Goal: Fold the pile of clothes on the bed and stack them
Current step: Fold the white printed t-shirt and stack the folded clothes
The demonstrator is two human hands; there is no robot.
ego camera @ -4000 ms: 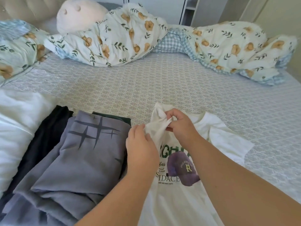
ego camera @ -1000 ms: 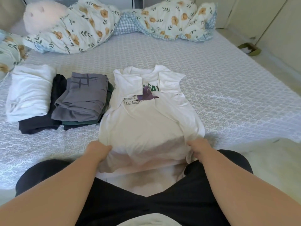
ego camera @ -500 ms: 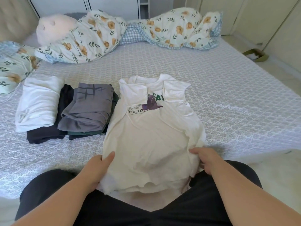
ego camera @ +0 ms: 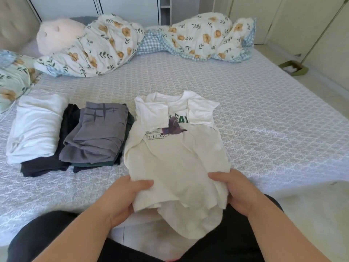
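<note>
Cream tee (ego camera: 175, 154) laid lengthwise near bed (ego camera: 264, 114) front edge, collar away, both sleeves folded in over chest; hem end bunched and hanging off edge over lap. Left hand (ego camera: 122, 197) grips hem at left side, thumb on top, fingers curled under fabric. Right hand (ego camera: 236, 190) grips hem at right side, fingers curled over top of cloth. Both grips closed on tee, hem lifted slightly off mattress.

Open mattress to right of tee, wide and bare up to bed's right edge; also open strip beyond collar toward duvet (ego camera: 198, 36). Less room to left: grey folded top (ego camera: 98, 131) on a dark green piece, just beside tee's left edge, nearly touching. Further left, white folded top (ego camera: 35, 127) lying on a black garment (ego camera: 43, 167), which pokes out at front & between the 2 piles.

Floral duvet bunched along far side w/ checked lining showing; pale plush (ego camera: 58, 35) at far left, floral pillow (ego camera: 13, 80) cut off by left frame. Dustpan (ego camera: 292, 69) on floor past right edge.

Print on tee partly covered by sleeves, only fragments of green letters & purple cap legible. Left fingers hidden under cloth. Lap in dark clothing fills bottom of view.
</note>
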